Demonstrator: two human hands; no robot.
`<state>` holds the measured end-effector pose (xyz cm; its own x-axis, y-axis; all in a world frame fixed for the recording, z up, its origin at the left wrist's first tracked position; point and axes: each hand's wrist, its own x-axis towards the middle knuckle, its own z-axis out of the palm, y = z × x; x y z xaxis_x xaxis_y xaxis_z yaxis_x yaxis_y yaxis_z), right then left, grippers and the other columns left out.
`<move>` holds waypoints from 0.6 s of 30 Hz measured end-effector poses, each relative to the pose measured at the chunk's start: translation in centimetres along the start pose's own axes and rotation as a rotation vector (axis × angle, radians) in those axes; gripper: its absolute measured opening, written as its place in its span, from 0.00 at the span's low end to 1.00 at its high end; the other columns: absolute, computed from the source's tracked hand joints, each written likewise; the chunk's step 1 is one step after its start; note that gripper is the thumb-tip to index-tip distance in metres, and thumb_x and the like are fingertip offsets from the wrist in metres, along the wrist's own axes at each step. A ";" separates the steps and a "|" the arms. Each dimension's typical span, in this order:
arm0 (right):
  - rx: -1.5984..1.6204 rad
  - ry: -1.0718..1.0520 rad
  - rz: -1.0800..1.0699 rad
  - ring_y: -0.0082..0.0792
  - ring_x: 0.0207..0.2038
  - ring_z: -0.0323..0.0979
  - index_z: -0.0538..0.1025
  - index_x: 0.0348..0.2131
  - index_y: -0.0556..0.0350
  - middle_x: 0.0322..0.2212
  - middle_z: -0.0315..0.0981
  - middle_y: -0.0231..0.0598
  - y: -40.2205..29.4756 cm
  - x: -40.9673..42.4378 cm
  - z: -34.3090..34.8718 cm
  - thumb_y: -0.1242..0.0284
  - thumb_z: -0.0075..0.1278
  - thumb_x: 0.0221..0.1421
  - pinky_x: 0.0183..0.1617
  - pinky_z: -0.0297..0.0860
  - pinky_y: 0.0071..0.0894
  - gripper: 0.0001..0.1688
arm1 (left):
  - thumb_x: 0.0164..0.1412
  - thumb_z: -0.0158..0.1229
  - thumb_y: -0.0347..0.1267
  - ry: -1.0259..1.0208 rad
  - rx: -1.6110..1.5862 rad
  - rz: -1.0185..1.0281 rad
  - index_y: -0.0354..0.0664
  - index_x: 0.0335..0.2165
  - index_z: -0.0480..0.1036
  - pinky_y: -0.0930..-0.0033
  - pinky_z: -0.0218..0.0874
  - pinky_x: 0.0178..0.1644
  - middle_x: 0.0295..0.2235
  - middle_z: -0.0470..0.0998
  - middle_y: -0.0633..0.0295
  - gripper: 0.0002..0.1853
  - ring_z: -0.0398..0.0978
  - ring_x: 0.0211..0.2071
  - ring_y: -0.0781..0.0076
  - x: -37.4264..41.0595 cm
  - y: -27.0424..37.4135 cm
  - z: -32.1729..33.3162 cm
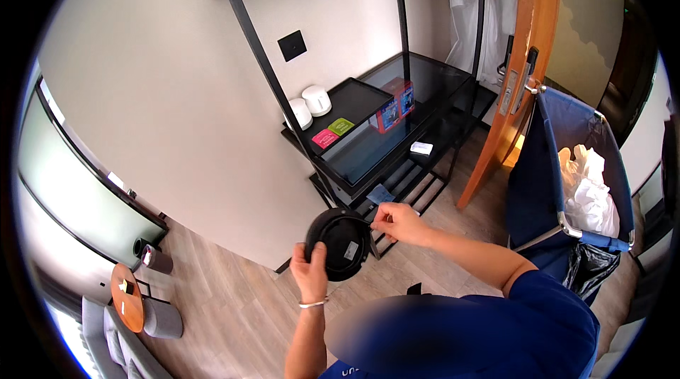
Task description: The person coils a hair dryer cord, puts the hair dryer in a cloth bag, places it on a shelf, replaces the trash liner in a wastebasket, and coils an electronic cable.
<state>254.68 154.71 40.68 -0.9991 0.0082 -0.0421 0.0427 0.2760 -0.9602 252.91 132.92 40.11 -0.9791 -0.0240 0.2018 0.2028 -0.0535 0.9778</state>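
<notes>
My left hand (311,271) grips the rim of a round black object (340,243), which shows a small white label and looks like the underside of a kettle's power base. At the object's right edge, the fingers of my right hand (396,223) are pinched together on what seems to be a thin dark cord. Beyond my hands stands a black metal rack with a glass shelf (348,158). On it lie a black tray (361,93), two white cups (317,100), a pink packet (324,138), a green packet (340,126) and red-and-blue boxes (390,115).
An orange wooden door (491,150) stands at the right, beside a blue fabric cart (523,193) holding white bags or linen (592,201). A black plastic bag hangs from the cart. At the lower left are a round wooden table (126,307), a grey stool (162,319) and a bin (158,260).
</notes>
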 end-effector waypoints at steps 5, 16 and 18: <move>0.763 -0.043 0.134 0.26 0.30 0.70 0.70 0.29 0.62 0.27 0.71 0.36 3.7 2.2 3.6 0.75 0.44 0.51 0.34 0.68 0.25 0.07 | 0.32 0.61 0.23 -0.418 0.675 0.812 0.39 0.29 0.70 0.68 0.65 0.36 0.32 0.74 0.54 0.17 0.73 0.33 0.61 -1.1 1.9 0.2; 0.652 -0.288 0.295 0.27 0.40 0.67 0.66 0.44 0.64 0.38 0.69 0.38 -0.5 7.1 -3.8 0.72 0.50 0.48 0.47 0.63 0.29 0.23 | 0.41 0.54 0.27 -0.805 0.719 1.232 0.46 0.32 0.72 0.54 0.54 0.50 0.42 0.69 0.64 0.13 0.63 0.46 0.55 4.7 2.0 1.9; 0.581 -0.180 0.205 0.27 0.38 0.67 0.66 0.44 0.64 0.38 0.69 0.38 -1.4 11.5 -6.2 0.75 0.51 0.47 0.44 0.64 0.29 0.23 | 0.43 0.53 0.26 -0.745 0.816 1.108 0.47 0.36 0.70 0.51 0.43 0.55 0.46 0.66 0.62 0.16 0.58 0.51 0.59 6.7 0.8 2.9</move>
<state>243.12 160.35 43.23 -0.9563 -0.1699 -0.2381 0.2785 -0.2799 -0.9187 246.48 135.57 42.40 -0.1881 0.8103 0.5550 0.9794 0.1971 0.0441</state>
